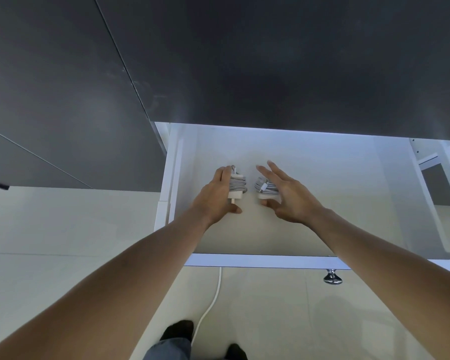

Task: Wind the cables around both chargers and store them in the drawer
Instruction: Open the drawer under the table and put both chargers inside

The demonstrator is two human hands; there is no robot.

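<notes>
Now | both wound chargers (237,187) (266,189) are lying side by side in the open white drawer (257,261) | left hand (216,197) is cupping its charger, fingers loose | right hand (289,196) is hovering spread, gripping nothing | likely light, rigid blocks with springy cable wraps; best pinched across the wraps | drawer not yet shut.
</notes>
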